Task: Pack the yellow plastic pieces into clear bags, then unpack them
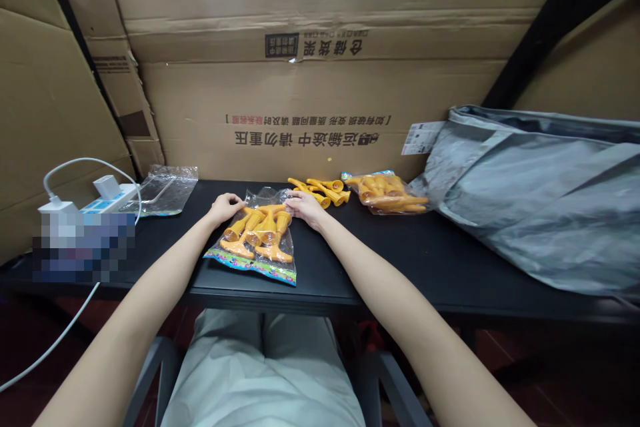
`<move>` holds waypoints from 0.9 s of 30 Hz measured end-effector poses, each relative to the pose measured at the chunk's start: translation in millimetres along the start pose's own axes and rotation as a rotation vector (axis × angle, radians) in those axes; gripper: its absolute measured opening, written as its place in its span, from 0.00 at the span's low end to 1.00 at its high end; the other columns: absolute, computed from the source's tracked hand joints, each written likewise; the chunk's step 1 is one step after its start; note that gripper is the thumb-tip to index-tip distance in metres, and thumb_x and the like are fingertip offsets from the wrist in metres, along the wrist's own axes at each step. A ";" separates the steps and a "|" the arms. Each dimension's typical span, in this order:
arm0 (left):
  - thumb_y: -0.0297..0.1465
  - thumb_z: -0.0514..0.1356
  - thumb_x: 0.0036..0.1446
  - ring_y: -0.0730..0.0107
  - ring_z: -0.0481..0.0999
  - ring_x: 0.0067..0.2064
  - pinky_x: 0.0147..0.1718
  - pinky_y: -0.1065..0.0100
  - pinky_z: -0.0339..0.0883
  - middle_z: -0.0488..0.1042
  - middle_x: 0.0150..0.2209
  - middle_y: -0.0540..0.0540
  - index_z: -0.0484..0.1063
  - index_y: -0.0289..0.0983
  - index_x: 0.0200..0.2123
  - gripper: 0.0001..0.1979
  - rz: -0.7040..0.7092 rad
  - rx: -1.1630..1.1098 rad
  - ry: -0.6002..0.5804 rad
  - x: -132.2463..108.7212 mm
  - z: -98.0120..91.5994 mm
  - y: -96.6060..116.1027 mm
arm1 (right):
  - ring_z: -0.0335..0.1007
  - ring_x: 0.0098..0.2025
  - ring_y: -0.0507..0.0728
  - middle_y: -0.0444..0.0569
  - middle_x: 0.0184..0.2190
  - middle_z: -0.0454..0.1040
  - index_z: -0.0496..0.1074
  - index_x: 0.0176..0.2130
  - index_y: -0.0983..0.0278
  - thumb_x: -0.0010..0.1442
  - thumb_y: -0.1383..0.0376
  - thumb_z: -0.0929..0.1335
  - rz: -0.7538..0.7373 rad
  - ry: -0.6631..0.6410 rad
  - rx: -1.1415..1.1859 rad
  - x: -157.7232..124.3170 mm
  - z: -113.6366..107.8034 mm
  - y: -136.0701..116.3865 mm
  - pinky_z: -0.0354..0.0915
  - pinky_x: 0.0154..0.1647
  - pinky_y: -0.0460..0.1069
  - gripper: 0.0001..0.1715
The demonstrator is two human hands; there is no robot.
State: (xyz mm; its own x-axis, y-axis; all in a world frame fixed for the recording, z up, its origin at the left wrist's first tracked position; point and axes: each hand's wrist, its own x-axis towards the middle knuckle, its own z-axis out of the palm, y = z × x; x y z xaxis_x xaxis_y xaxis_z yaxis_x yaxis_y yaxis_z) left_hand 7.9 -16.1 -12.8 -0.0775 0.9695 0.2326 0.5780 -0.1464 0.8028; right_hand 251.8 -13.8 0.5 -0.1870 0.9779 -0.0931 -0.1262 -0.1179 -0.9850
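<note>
A clear plastic bag (pixel 259 235) lies on the black table in front of me, its colourful printed band toward the front edge. Inside show several yellow-orange plastic pieces, some funnel-shaped and some with T-shaped ends. At the bag's far left corner, my left hand (pixel 226 207) pinches the film between thumb and fingers. My right hand (pixel 306 208) grips the far right corner, its fingers closed on the plastic. Just beyond my right hand sits a loose pile of similar yellow pieces (pixel 323 192). Another filled bag (pixel 385 193) rests to the right of that pile.
A flat clear bag (pixel 167 190) lies at the back left, beside a white power strip (pixel 113 199) with a plug and cable. A large grey fabric bag (pixel 540 193) takes up the right side. Cardboard (pixel 320 90) stands along the back. A blurred patch covers the front left.
</note>
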 end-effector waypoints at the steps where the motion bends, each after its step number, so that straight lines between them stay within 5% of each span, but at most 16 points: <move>1: 0.40 0.65 0.41 0.64 0.74 0.37 0.38 0.66 0.65 0.77 0.28 0.47 0.72 0.38 0.22 0.11 -0.001 -0.032 0.002 -0.3 0.2 0.8 | 0.68 0.22 0.46 0.42 0.25 0.71 0.66 0.42 0.65 0.57 0.77 0.65 -0.001 0.000 0.002 0.3 0.1 0.2 0.67 0.24 0.41 0.13; 10: 0.30 0.60 0.40 0.74 0.67 0.26 0.28 0.72 0.59 0.69 0.21 0.52 0.66 0.36 0.20 0.04 -0.105 -0.284 0.044 -1.7 -4.4 12.0 | 0.70 0.24 0.48 0.43 0.22 0.70 0.67 0.36 0.64 0.54 0.77 0.66 0.043 0.085 0.041 9.9 -3.5 3.8 0.70 0.28 0.43 0.11; 14: 0.32 0.63 0.38 0.75 0.66 0.24 0.26 0.72 0.58 0.69 0.20 0.53 0.65 0.36 0.21 0.09 -0.149 -0.372 0.024 -2.3 -5.7 14.5 | 0.70 0.24 0.48 0.42 0.21 0.71 0.66 0.34 0.62 0.55 0.76 0.66 0.066 0.049 0.056 11.8 -5.0 4.9 0.71 0.30 0.44 0.09; 20: 0.41 0.71 0.30 0.71 0.72 0.27 0.33 0.67 0.63 0.75 0.23 0.48 0.70 0.34 0.24 0.21 -0.147 -0.423 -0.136 -2.7 -7.0 11.2 | 0.70 0.27 0.49 0.44 0.24 0.72 0.69 0.27 0.63 0.52 0.72 0.71 0.038 -0.104 0.029 12.4 -7.2 7.7 0.71 0.38 0.46 0.08; 27: 0.39 0.73 0.28 0.70 0.74 0.29 0.34 0.68 0.64 0.77 0.25 0.47 0.70 0.35 0.23 0.20 -0.138 -0.491 -0.212 6.2 -13.9 -3.1 | 0.69 0.27 0.49 0.45 0.23 0.73 0.69 0.23 0.62 0.49 0.72 0.72 0.037 -0.122 -0.048 17.9 -13.5 11.0 0.70 0.41 0.49 0.10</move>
State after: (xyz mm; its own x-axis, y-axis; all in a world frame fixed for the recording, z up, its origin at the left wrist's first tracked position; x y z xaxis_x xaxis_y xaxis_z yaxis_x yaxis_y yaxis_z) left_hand -5.6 -12.4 -6.3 0.0683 0.9972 0.0318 0.1232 -0.0401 0.9916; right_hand 260.2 4.8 -14.0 -0.3086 0.9444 -0.1136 -0.0709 -0.1420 -0.9873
